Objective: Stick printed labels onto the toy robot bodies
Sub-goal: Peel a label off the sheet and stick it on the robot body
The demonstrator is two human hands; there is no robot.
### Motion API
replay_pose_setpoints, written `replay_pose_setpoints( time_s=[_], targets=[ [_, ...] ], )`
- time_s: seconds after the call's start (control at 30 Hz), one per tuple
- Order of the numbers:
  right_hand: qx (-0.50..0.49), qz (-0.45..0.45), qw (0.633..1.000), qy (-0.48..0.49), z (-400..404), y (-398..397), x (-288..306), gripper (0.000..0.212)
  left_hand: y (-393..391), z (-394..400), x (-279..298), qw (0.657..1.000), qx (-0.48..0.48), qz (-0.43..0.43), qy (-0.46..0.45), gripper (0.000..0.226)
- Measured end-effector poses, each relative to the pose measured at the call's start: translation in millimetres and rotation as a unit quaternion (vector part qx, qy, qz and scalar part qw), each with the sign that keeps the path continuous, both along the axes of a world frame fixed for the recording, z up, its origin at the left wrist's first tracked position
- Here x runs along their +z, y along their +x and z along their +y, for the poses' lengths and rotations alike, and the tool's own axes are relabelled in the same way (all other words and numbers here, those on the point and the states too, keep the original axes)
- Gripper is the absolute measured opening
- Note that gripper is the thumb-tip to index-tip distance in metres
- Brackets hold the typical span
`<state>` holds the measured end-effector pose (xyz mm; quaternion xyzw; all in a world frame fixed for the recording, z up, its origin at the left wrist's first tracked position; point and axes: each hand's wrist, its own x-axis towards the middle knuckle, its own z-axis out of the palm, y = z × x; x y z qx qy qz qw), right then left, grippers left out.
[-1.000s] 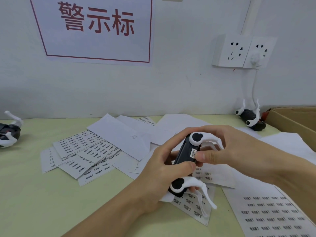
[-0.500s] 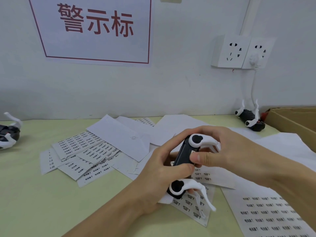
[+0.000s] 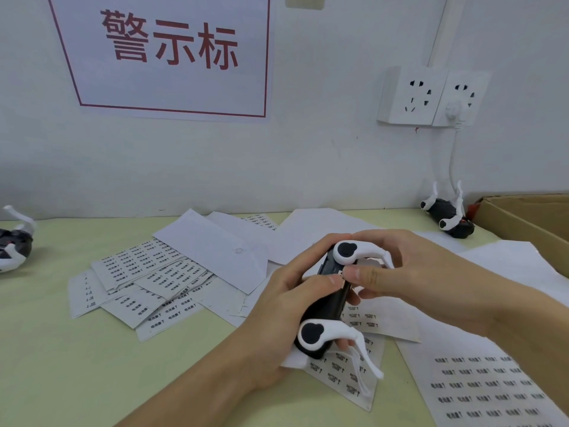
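Observation:
I hold a black toy robot body [image 3: 331,306] with white curved legs above the table's middle. My left hand [image 3: 277,315] grips it from the left, thumb across its side. My right hand [image 3: 409,275] curls round its far end, and its thumb presses on a small label on the body, mostly hidden under the thumb. Label sheets lie underneath: one [image 3: 345,374] below the toy, a large one [image 3: 489,392] at the right, and a pile [image 3: 144,282] to the left.
Another toy robot [image 3: 446,217] lies at the back right by a cardboard box [image 3: 523,220]. A third toy [image 3: 14,245] sits at the left edge. Wall sockets [image 3: 431,97] with a plugged cable and a red-lettered sign [image 3: 172,47] hang on the wall.
My right thumb has slid leftwards over the label until it meets the left thumb. The toy stays in both hands and is tilted slightly.

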<state>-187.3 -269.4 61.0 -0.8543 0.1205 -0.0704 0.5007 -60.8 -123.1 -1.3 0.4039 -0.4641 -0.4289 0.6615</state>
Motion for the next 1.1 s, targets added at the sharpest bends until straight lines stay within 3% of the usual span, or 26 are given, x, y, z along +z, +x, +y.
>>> replay_pose_setpoints(
  time_s=[0.33,0.6,0.93,1.1],
  targets=[
    [0.023,0.021,0.999,0.017,4,-4,3,0.035,0,-4,-1,0.999,0.016,0.032,0.007,0.043],
    [-0.013,0.029,0.999,-0.017,11,0,0,0.025,-1,-4,-3,0.996,0.066,0.032,0.046,0.03],
    [0.024,0.063,0.987,0.146,-1,-3,3,0.04,6,-12,-4,0.997,0.068,0.029,0.037,0.042],
    [0.002,0.057,0.995,0.088,0,1,2,0.033,7,-8,-5,0.995,0.043,0.072,0.056,0.054]
  ],
)
